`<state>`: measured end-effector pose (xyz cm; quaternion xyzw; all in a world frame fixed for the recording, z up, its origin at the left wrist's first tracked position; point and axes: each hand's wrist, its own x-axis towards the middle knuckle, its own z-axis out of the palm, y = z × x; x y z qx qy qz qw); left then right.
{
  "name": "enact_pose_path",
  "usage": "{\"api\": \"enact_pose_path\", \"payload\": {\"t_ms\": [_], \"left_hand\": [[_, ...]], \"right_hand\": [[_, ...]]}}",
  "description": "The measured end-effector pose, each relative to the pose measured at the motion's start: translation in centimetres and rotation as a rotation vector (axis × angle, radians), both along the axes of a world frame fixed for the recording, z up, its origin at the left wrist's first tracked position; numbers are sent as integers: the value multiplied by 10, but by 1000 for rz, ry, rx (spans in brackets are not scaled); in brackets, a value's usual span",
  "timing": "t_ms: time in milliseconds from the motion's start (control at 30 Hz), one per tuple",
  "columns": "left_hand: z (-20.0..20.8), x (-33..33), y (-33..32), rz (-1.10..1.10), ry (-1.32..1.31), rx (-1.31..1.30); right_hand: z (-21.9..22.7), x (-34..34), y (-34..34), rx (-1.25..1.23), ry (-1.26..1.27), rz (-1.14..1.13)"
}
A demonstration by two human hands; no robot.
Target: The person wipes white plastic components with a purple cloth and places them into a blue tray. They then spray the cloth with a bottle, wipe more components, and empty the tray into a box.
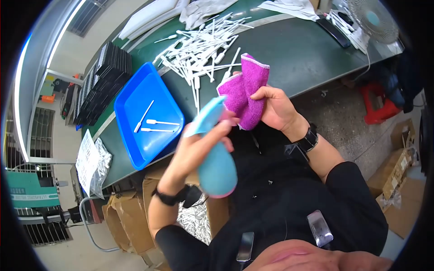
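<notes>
My left hand (194, 151) is wrapped round a light blue spray bottle (218, 169), held tilted over my lap with its head toward the cloth. A finger lies near the trigger, slightly blurred. In my right hand (281, 113) a magenta towel cloth (253, 92) with pale stitched edges is pinched between thumb and fingers, bunched and folded. Both are held off the bench's near edge. Beyond the cloth lies a loose heap of white sticks (212, 45) with thicker ends, like swabs. To the left, a blue tray (156, 79) holds three such sticks, one apart from the other two.
Stacked black trays (101, 74) stand left of the blue tray on the green bench (294, 47). A small fan (373, 20) is at the far right. Below the bench sit cardboard boxes (129, 217), one full of small white pieces, and a red stool (377, 104).
</notes>
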<state>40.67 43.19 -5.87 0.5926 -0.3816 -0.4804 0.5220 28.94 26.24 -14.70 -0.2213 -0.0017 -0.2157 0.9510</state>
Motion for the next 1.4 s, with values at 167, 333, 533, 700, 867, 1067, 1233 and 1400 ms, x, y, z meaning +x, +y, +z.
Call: {"api": "enact_pose_path", "payload": {"t_ms": [167, 333, 533, 700, 867, 1067, 1233, 1400], "left_hand": [[-28, -35, -38, -99, -104, 251], [-27, -57, -49, -152, -178, 317], [-36, -63, -57, -191, -228, 263], [-51, -61, -65, -224, -405, 215], [-58, -60, -65, -228, -493, 211], [-56, -64, -68, -205, -541, 205], [-51, -66, -73, -209, -597, 202], [-60, -60, -76, -164, -598, 126]], "right_hand": [[-11, -50, 8, -42, 34, -63], [-19, -67, 4, 3, -28, -68], [-19, -67, -2, 107, -103, -2], [-23, -69, -9, 61, -126, -52], [-22, -73, -14, 112, -115, -124], [-23, -67, -15, 100, -94, -129], [-28, -63, -15, 62, -30, -112], [-39, -60, -16, 32, 9, -17]]}}
